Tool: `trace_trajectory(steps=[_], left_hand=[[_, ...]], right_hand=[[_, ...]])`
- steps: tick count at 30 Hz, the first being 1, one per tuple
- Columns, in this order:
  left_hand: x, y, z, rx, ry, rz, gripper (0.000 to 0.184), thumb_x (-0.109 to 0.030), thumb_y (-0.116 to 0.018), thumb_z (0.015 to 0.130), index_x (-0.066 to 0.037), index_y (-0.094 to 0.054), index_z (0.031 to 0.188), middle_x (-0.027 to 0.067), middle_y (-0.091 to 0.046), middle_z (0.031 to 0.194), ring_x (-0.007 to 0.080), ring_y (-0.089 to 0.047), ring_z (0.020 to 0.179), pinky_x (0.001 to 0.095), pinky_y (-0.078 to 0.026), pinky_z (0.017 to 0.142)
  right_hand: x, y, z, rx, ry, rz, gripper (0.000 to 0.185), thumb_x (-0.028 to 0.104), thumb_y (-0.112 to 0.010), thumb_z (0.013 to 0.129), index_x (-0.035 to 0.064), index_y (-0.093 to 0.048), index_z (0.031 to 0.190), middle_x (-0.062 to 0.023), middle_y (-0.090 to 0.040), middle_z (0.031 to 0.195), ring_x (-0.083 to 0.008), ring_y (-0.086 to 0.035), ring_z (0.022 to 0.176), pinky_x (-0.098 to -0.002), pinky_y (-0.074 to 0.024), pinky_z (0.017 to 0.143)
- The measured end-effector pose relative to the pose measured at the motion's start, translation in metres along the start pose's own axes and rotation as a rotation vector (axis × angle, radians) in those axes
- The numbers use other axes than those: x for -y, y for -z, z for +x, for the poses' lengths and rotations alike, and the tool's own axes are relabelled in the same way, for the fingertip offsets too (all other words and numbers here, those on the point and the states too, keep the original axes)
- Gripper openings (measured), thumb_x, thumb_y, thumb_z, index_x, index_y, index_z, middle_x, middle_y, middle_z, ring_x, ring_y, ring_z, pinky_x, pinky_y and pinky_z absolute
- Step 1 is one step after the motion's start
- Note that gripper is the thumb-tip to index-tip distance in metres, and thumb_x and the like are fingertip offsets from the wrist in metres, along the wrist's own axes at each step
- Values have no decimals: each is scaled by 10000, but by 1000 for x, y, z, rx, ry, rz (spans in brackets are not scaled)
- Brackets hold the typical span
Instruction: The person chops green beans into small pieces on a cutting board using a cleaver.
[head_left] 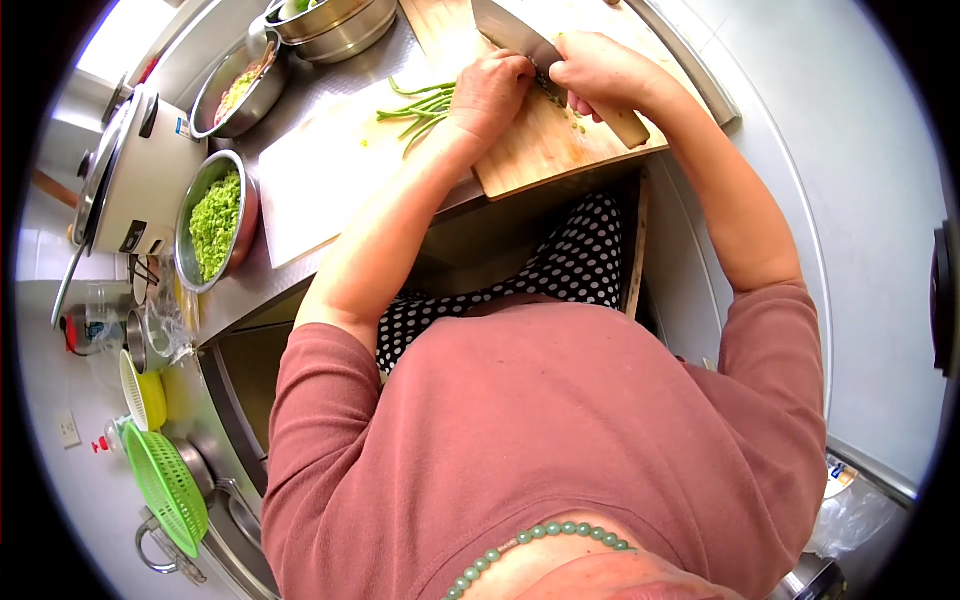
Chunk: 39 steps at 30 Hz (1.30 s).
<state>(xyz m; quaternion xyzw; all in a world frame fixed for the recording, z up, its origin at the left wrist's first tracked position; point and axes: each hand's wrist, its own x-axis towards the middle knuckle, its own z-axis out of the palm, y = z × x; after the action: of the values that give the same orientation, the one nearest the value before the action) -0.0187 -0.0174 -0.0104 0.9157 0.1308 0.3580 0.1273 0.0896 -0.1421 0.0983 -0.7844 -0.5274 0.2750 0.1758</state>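
My right hand (605, 75) is closed around the wooden handle (628, 130) of a kitchen knife. Its broad blade (517, 35) stands on the wooden cutting board (535, 165), close by the fingertips of my left hand (490, 95). With curled fingers, my left hand presses down a bunch of long green beans (420, 112). Their uncut ends stick out to the left, over a white board (310, 190). Small cut bits (578, 127) lie beside the blade. The beans' ends under my left fingers are hidden.
Left of the boards stands a metal bowl of chopped green vegetable (215, 225). Behind it are a bowl of mixed food (238, 95), stacked steel pans (335, 30) and a white cooker (150, 170). A green colander (165, 490) sits lower left. A wall (860, 200) bounds the right.
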Motion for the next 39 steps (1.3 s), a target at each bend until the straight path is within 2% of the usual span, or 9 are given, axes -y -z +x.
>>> trace_trajectory(steps=[12,15,20,26,39], left_hand=[[2,5,1,-32,35,-75,114,-125,-712,741,-79,-692,843,97,-666,849,301,-642,808,369,-519,743],[4,9,2,-105,-104,86,114,-131,-723,734,-80,-689,831,94,-665,852,297,-643,811,366,-518,748],[8,5,2,-7,30,-80,118,-127,-731,733,-67,-685,823,91,-664,865,294,-643,803,368,-520,747],[2,7,0,-15,7,-89,129,-120,-731,732,-58,-685,835,102,-651,863,306,-639,802,377,-520,745],[5,3,3,-14,-26,-58,114,-116,-708,745,-52,-688,837,107,-652,864,317,-636,810,392,-519,746]], right_hand=[[-6,5,-11,24,-32,87,122,60,-423,819,-56,-459,836,-117,-571,635,-174,-551,481,-327,-476,426],[-7,4,-21,-6,-49,151,121,71,-431,830,-47,-454,843,-112,-574,646,-161,-548,487,-320,-474,425],[-13,5,-32,-56,-60,260,110,85,-445,843,-24,-448,844,-95,-569,655,-132,-537,496,-301,-473,423],[-10,3,-50,-113,-60,243,108,83,-441,848,-25,-448,850,-92,-566,654,-122,-534,495,-292,-470,418],[-2,5,-55,-35,-54,170,120,77,-432,836,-36,-456,801,-108,-576,642,-143,-552,480,-312,-477,421]])
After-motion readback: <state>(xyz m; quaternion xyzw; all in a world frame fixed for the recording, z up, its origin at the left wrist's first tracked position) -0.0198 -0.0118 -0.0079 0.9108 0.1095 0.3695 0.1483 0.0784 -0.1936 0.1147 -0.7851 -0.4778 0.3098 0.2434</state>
